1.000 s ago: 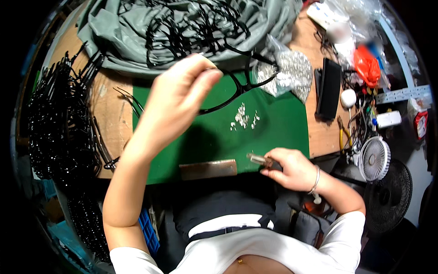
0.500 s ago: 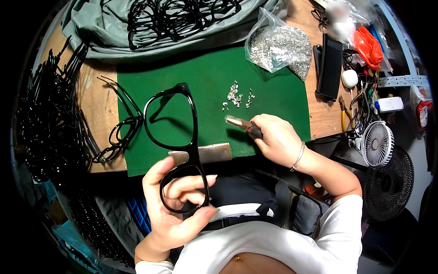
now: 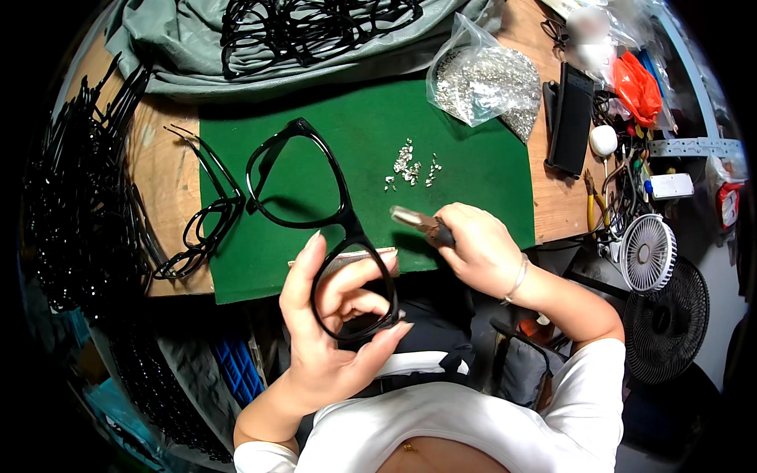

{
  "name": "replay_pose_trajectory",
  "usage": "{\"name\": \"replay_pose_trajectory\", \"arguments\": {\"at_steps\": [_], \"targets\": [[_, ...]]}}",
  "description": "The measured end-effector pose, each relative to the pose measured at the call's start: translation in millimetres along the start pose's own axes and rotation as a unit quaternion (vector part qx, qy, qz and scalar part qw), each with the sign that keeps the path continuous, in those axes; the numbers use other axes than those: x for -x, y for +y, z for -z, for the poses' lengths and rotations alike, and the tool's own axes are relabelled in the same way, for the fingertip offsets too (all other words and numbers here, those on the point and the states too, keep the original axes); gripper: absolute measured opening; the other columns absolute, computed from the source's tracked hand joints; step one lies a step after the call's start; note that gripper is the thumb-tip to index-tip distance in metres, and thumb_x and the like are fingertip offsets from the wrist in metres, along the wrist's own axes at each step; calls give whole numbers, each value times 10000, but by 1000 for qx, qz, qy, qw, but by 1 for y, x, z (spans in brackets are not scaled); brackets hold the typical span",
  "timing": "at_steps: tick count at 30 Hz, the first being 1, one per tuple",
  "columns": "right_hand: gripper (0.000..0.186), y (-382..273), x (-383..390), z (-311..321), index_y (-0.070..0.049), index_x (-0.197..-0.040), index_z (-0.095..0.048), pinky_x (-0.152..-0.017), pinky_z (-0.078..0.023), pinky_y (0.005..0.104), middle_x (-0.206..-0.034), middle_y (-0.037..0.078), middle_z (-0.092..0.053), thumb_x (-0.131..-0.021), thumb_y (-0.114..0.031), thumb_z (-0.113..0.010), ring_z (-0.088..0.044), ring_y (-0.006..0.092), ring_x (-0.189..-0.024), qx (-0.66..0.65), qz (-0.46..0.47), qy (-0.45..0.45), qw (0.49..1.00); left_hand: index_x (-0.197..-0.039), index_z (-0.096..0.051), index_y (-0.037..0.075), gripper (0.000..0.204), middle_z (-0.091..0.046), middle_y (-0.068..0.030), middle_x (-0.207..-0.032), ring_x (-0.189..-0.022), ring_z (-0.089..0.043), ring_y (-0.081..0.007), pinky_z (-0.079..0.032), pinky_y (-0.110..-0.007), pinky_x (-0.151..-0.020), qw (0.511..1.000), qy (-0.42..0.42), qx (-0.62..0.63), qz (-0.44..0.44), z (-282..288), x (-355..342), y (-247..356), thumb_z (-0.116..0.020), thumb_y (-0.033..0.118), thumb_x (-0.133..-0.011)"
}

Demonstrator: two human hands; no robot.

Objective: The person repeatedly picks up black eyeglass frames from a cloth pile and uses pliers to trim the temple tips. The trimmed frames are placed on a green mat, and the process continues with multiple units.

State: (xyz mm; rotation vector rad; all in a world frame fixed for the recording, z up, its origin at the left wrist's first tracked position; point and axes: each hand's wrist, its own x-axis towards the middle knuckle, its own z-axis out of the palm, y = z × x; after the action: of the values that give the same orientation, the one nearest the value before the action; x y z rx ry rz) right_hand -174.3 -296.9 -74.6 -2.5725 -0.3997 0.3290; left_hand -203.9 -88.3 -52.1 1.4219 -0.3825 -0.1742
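Observation:
My left hand (image 3: 335, 315) holds a black eyeglass frame (image 3: 341, 180) by its lower rim, thumb and fingers gripping the edge. Through both rims I see no lenses. My right hand (image 3: 477, 248) is closed around pliers (image 3: 423, 225) whose jaws point left over the green mat (image 3: 473, 177). Just beyond the pliers lies a small scatter of silvery metal pieces (image 3: 407, 165). Partly behind the left hand, at the mat's near edge, is a flat metallic block (image 3: 347, 258). Left of the held frame rest other black eyeglass frames (image 3: 213, 225).
A clear bag of silvery small parts (image 3: 489, 83) lies at the mat's far right. Black frames pile on grey cloth (image 3: 173, 67) at the back and hang in a heap (image 3: 75, 213) on the left. Right side: a black phone (image 3: 569, 118), yellow-handled pliers (image 3: 593, 203), a white fan (image 3: 648, 252).
My left hand has moved right and slightly away from me, and the eyeglass frame it holds has tilted. My right hand with the pliers stays nearly in place.

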Motion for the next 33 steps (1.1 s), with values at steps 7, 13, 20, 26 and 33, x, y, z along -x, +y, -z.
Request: {"name": "replay_pose_trajectory", "arguments": {"at_steps": [7, 13, 20, 26, 33], "targets": [[117, -47, 17, 28, 4, -802, -525, -591, -437, 268, -746, 101, -538, -730, -24, -613, -553, 179, -640, -386, -30, 53, 921, -1322, 4, 55, 916, -428, -169, -1202, -880, -526, -136, -464, -218, -755, 992, 70, -108, -4, -26, -12, -6, -621, -93, -668], [182, -52, 15, 28, -9, -860, -494, -615, -400, 198, -762, 4, -507, -796, -132, -612, -470, 52, -688, -555, -132, 2, 821, -1316, -24, 44, 858, -429, -173, -1207, -909, -513, -146, -462, -231, -782, 990, 94, -106, -16, -36, -16, -3, -597, -89, -692], [213, -49, 5, 40, -25, -928, -488, -697, -397, 217, -837, 3, -498, -814, -169, -596, -465, 71, -768, -632, -149, -155, 744, -1309, -28, 38, 829, -432, -194, -1206, -1027, -501, -202, -444, -312, -878, 997, 5, 9, 77, -17, -23, 14, -587, -95, -712], [201, -56, 1, 50, -14, -969, -475, -756, -402, 237, -887, 13, -500, -822, -113, -569, -475, 87, -830, -637, -112, -196, 737, -1312, -1, 48, 845, -432, -217, -1200, -993, -534, -223, -453, -321, -856, 994, 2, 45, 98, -4, -21, 30, -577, -107, -713], [379, -49, 10, 57, 13, -953, -518, -688, -447, 295, -802, 130, -576, -848, -352, -500, -573, 219, -758, -361, 1, -334, 871, -1305, -6, 22, 815, -424, -227, -1205, -880, -560, -151, -458, -236, -766, 989, -18, 105, 104, 12, -19, 39, -553, -128, -721]]}}
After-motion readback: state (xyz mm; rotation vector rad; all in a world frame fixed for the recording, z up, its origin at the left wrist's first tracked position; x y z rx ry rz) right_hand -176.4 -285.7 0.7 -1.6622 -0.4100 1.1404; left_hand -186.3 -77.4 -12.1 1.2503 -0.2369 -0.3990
